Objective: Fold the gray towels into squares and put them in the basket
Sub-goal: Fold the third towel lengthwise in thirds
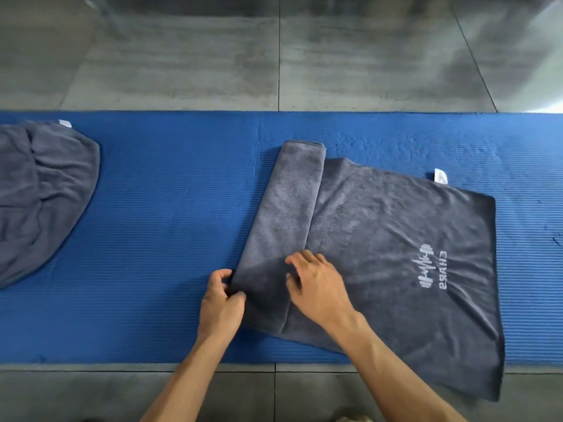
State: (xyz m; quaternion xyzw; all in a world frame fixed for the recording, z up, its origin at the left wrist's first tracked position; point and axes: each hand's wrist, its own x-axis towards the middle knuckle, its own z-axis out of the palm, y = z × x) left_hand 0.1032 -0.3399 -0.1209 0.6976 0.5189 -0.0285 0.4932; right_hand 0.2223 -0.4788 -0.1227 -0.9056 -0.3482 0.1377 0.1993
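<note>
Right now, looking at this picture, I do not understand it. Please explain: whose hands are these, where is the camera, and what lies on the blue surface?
There is no machine here. A person wears a camera on the head, looking down at their own bare arms. On the blue mat lies a gray towel with a white logo, one side folded over. The left hand pinches the folded edge; the right hand presses flat on the cloth. A second, crumpled towel lies at the left. No basket is visible.

My gray towel [380, 239] carries a white logo [432, 266]; the mat [170, 208] is ribbed blue, the floor [213, 62] mottled gray.
</note>
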